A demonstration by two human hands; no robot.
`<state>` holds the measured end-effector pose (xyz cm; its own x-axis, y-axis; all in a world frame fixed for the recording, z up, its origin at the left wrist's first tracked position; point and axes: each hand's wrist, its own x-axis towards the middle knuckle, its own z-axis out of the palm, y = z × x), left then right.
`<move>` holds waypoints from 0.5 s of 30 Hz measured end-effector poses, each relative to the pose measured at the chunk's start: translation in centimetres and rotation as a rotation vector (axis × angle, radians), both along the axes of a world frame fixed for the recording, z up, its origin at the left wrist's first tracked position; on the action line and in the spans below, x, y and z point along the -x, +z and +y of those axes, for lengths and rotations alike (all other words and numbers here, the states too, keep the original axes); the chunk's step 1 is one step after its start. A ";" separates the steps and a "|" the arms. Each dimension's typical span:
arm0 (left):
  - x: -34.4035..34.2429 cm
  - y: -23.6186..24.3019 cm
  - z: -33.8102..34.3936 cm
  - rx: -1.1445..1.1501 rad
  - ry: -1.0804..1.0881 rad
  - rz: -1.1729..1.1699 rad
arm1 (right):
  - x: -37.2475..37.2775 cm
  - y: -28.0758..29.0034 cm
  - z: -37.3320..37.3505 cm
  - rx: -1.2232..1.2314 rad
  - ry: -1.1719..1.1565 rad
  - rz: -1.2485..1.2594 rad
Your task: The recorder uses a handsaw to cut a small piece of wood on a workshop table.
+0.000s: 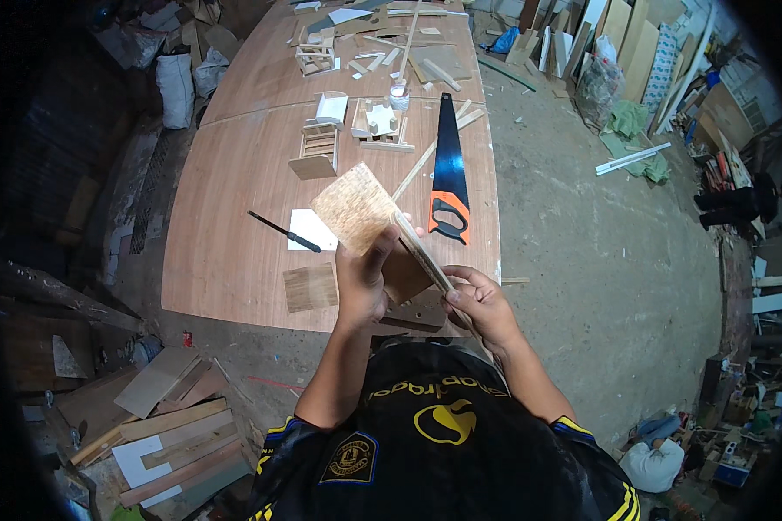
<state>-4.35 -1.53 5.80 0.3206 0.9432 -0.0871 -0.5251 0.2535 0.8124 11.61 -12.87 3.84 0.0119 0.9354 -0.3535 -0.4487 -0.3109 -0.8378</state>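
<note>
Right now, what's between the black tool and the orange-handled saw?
In the head view, your left hand and the light wooden square it holds come between them, with a narrow wooden piece nearer the saw.

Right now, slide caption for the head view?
Left hand grips a flat wooden piece; right hand, a strip; handsaw on table.

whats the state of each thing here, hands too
left hand: closed on the pale square panel
right hand: closed around the wooden strip
pale square panel: held up, tilted
wooden strip: held slanting
handsaw: flat on the table, blade bare
black-handled tool: lying partly on white sheet
brown square panel: flat on the table
white jar: upright
white sack: upright on the floor
</note>
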 end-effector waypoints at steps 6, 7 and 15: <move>-0.2 -0.4 -0.3 0.006 0.013 -0.008 | -0.1 0.2 0.0 -0.014 0.000 -0.041; 0.0 -0.6 -0.2 0.007 0.013 -0.007 | -0.1 0.3 0.0 -0.014 0.000 -0.040; 0.2 -0.8 -0.1 0.011 -0.073 -0.052 | -0.3 0.4 0.1 0.032 -0.031 0.016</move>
<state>-4.54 -1.59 4.99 0.3930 0.9162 -0.0788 -0.5463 0.3015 0.7815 11.90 -12.81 4.19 0.0351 0.9230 -0.3832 -0.4716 -0.3228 -0.8206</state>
